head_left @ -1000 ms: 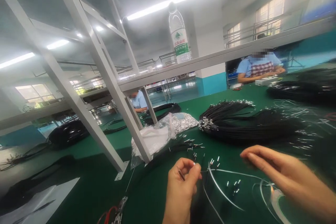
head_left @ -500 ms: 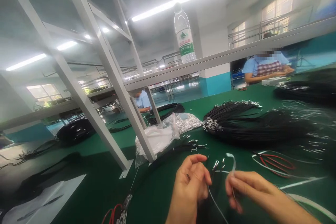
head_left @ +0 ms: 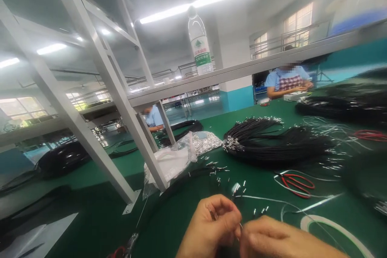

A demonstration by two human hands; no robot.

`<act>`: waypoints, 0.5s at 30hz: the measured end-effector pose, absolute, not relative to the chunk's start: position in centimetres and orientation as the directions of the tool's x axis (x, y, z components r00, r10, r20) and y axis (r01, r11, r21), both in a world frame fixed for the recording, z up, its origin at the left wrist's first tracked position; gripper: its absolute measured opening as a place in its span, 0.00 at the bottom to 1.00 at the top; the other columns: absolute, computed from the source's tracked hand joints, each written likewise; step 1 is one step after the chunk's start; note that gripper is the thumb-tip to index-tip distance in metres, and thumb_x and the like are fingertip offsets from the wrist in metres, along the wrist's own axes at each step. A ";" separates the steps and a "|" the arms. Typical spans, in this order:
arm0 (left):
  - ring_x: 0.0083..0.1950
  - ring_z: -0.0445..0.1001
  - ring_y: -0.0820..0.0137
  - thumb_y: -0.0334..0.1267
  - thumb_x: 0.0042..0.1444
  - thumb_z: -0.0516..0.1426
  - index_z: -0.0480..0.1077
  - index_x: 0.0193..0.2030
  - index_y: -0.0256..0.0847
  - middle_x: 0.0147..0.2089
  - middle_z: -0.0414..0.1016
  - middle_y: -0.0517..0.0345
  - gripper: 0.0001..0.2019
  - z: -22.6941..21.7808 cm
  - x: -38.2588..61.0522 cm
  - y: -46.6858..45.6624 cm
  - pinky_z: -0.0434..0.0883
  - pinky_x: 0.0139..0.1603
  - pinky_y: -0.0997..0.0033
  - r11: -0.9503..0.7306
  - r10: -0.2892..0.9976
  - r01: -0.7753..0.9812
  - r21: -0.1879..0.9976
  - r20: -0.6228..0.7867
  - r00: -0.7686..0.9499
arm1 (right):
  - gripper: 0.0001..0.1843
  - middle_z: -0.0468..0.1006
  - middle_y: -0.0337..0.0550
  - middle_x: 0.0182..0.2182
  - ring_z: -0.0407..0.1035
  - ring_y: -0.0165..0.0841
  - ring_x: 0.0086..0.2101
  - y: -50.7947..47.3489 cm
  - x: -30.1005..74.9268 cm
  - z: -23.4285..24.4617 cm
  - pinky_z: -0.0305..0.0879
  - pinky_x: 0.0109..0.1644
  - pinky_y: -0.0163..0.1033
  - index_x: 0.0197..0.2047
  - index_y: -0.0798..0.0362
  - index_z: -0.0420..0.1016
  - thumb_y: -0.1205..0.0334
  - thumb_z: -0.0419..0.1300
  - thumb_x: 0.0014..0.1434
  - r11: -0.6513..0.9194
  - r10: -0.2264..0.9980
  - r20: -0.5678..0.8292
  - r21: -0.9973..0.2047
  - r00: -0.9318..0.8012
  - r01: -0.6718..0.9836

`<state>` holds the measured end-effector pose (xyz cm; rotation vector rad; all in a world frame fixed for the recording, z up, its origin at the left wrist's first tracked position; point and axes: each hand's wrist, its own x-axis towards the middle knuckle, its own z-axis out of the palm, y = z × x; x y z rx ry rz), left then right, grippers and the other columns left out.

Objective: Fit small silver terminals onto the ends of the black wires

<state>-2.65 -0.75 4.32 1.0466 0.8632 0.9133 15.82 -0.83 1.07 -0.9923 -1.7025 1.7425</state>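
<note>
My left hand (head_left: 211, 225) and my right hand (head_left: 272, 240) meet at the bottom of the view, fingertips pinched together over a thin black wire and a small metal terminal too small to make out clearly. A white strip (head_left: 272, 199) trails from between them across the green table (head_left: 181, 209). Small loose metal terminals (head_left: 217, 169) lie scattered just beyond my fingers. A big bundle of black wires with metal ends (head_left: 272, 145) lies further back on the right.
A clear plastic bag of terminals (head_left: 193, 149) leans by a white frame leg (head_left: 133, 133). Red-handled scissors (head_left: 294, 181) lie to the right. A water bottle (head_left: 199, 44) stands on the shelf rail. Two other people work at the far side.
My right hand has come in from the right and now touches the left hand's fingertips. The view has shifted slightly, so the red-handled scissors show.
</note>
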 end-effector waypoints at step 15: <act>0.17 0.49 0.85 0.54 0.37 0.71 0.64 0.24 0.36 0.17 0.66 0.65 0.26 3.3 -1.6 -0.2 0.43 0.20 0.80 0.053 0.997 -0.251 0.966 -0.064 -0.035 | 0.17 0.81 0.47 0.40 0.74 0.44 0.43 0.0 18.8 3.9 0.71 0.48 0.44 0.41 0.49 0.80 0.46 0.60 0.60 0.366 0.926 0.307 -0.871 -0.218 0.328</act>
